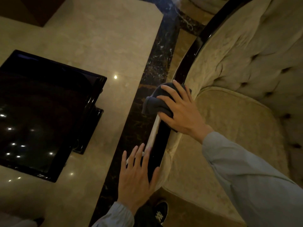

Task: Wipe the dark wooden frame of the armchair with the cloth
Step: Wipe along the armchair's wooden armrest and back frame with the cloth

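A cream tufted armchair (237, 99) fills the right side. Its dark glossy wooden frame (164, 138) curves from the upper right down along the arm. My right hand (180, 112) presses a dark grey cloth (155, 100) flat onto the frame at the arm's middle, fingers spread over it. Lower down, my left hand (139, 176) rests on the front end of the same dark arm with its fingers apart and nothing in it.
A glossy black side table (49, 115) stands to the left on the beige marble floor. A dark marble floor band (147, 71) runs beside the chair. My dark shoe (159, 210) shows at the bottom.
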